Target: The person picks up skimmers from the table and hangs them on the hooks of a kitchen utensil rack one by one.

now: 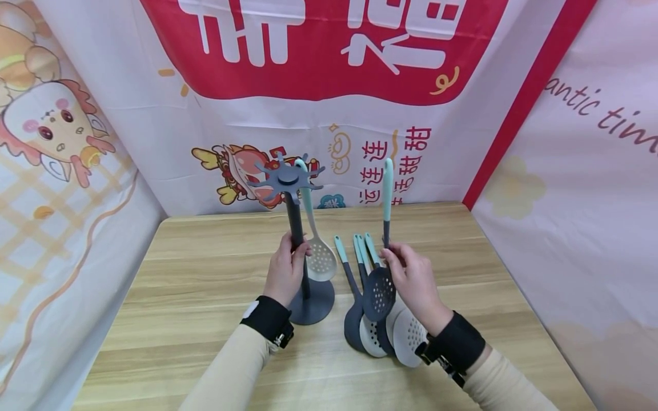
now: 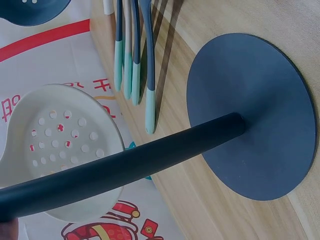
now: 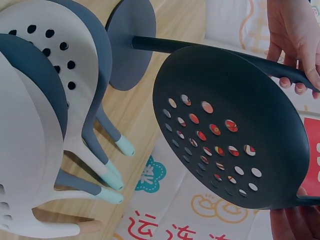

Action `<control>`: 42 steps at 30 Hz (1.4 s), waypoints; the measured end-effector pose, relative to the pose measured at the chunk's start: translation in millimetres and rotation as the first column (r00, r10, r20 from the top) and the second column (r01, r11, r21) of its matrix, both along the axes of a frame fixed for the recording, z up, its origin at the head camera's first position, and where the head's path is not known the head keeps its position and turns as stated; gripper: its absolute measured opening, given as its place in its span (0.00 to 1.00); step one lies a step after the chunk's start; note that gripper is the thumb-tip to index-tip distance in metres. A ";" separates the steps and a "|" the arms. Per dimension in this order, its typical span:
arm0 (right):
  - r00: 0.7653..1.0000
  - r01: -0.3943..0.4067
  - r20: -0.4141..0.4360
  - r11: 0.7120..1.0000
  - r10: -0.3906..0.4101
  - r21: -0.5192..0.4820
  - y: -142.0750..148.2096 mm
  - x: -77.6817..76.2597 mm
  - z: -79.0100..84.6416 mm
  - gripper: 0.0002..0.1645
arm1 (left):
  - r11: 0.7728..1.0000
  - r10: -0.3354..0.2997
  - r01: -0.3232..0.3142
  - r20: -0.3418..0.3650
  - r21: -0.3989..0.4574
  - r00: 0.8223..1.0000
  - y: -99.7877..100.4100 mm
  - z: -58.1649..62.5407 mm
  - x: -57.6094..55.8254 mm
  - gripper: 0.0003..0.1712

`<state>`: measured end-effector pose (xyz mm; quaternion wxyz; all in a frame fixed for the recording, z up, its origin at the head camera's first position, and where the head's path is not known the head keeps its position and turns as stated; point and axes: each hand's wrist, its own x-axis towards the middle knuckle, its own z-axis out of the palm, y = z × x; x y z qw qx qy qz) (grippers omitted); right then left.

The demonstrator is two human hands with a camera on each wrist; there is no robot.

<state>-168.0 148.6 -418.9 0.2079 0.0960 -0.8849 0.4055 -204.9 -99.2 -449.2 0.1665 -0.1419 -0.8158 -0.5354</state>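
My left hand [image 1: 285, 273] grips the dark post of a round-based utensil stand [image 1: 313, 302], with hooks spread at its top. A white perforated skimmer [image 1: 323, 260] with a mint handle hangs from the stand, bowl downward. To the right, my right hand [image 1: 417, 281] pinches a dark perforated skimmer [image 1: 379, 294] low on its shaft, mint handle up and bowl down. The right wrist view shows this dark skimmer [image 3: 225, 120] large and held above the table, apart from the stand's post. Its bowl partly covers the utensils lying beneath in the head view.
Several dark and white utensils, including a dark ladle [image 1: 353, 328] and a white perforated turner [image 1: 409, 338], lie close together right of the stand, mint handles pointing away. The wooden table [image 1: 205, 297] meets a printed cloth backdrop [image 1: 257, 123] behind and at both sides.
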 end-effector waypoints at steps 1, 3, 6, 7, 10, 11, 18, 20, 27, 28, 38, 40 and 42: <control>1.000 -0.001 -0.005 1.000 0.001 0.003 -0.1 -0.2 0.0 0.11 | 1.000 -0.001 0.001 0.000 0.001 1.000 0.1 0.0 0.2 0.17; 1.000 -0.004 -0.014 1.000 0.004 0.007 -0.6 -0.3 0.3 0.11 | 1.000 0.001 -0.001 0.000 0.001 1.000 0.2 -0.3 0.4 0.16; 1.000 -0.005 -0.019 1.000 0.005 0.012 -1.3 -0.6 0.6 0.11 | 1.000 0.003 -0.003 0.002 0.002 1.000 0.5 -0.2 0.7 0.16; 1.000 -0.006 -0.022 1.000 0.007 0.011 -1.7 -0.6 1.0 0.11 | 1.000 0.004 -0.004 0.003 0.003 1.000 0.6 0.0 0.8 0.16; 1.000 -0.011 -0.024 1.000 0.011 0.011 -2.4 -0.5 2.0 0.10 | 1.000 0.006 -0.006 0.004 0.007 1.000 0.9 0.7 1.1 0.16; 1.000 -0.012 -0.024 1.000 0.013 0.010 -2.6 -0.4 2.4 0.10 | 1.000 0.006 -0.006 0.004 0.009 1.000 1.0 0.9 1.2 0.16; 1.000 -0.019 -0.007 1.000 0.019 0.006 -3.0 -0.4 3.9 0.10 | 1.000 0.013 -0.013 -0.005 0.007 1.000 1.8 -0.3 1.2 0.16; 1.000 -0.024 -0.008 1.000 0.024 0.010 -3.1 -0.2 4.2 0.10 | 1.000 0.014 -0.014 -0.008 0.006 1.000 2.0 -0.8 1.3 0.16; 0.999 -0.036 -0.006 0.999 0.036 0.016 -4.1 0.1 5.4 0.10 | 1.000 0.018 -0.018 -0.013 0.003 1.000 2.4 -1.5 1.6 0.17; 0.999 -0.037 -0.007 0.999 0.037 0.014 -4.3 0.1 5.4 0.10 | 1.000 0.018 -0.018 -0.013 0.003 1.000 2.6 -1.3 1.8 0.17; 0.999 -0.041 -0.016 0.999 0.041 0.014 -6.8 0.1 6.0 0.09 | 1.000 0.027 -0.027 -0.012 -0.004 1.000 2.4 -2.2 1.4 0.17; 0.999 -0.043 -0.019 0.999 0.043 0.014 -7.2 0.7 6.6 0.09 | 1.000 0.028 -0.028 -0.014 -0.006 1.000 2.4 -2.4 1.4 0.17; 0.999 -0.047 -0.027 0.999 0.047 0.016 -7.9 1.0 7.5 0.09 | 0.999 0.031 -0.031 -0.016 -0.008 0.999 2.4 -2.5 1.4 0.17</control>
